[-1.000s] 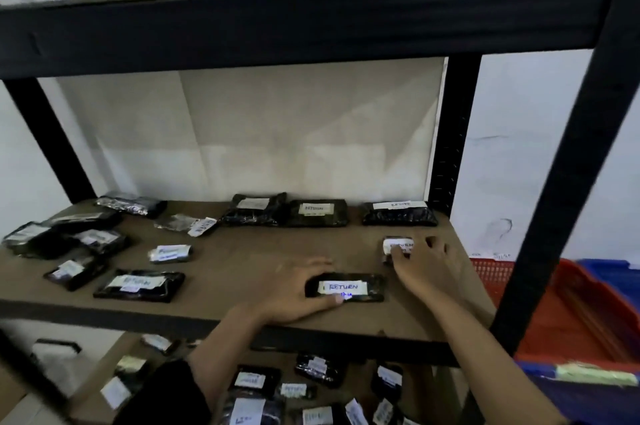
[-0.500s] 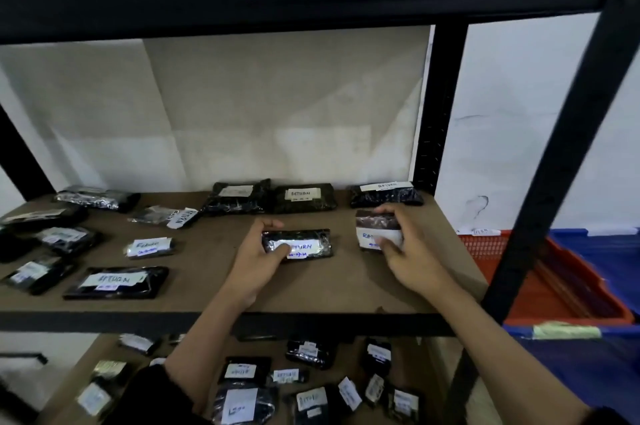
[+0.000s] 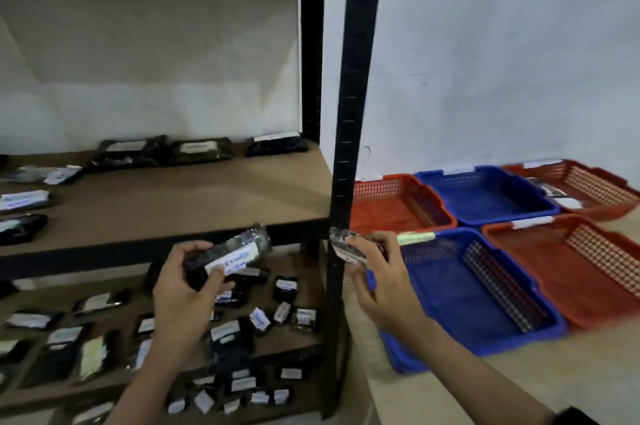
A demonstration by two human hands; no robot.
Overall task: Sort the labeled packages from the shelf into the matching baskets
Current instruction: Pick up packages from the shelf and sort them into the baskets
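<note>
Carrying one package in each hand, the person has lifted both off the middle shelf (image 3: pixel 194 196), where they lay a second ago, and turned toward the baskets. Left hand (image 3: pixel 185 289) curls round a long black package (image 3: pixel 225 253) with a white label, held in front of the shelf edge; right hand (image 3: pixel 382 282) pinches a smaller package (image 3: pixel 344 244) beside the shelf post (image 3: pixel 349 147), just short of the near blue basket (image 3: pixel 485 289). Picking is thus done for this pair; reading the labels and dropping remain, judging by position. Five baskets lie on the floor: the near blue one, the near red (image 3: pixel 568 272), the far-left red (image 3: pixel 391 206) and the far blue (image 3: pixel 485 196) show no contents; the far-right red (image 3: pixel 588 185) holds a few items. More packages lie on the middle and lower shelves.
</note>
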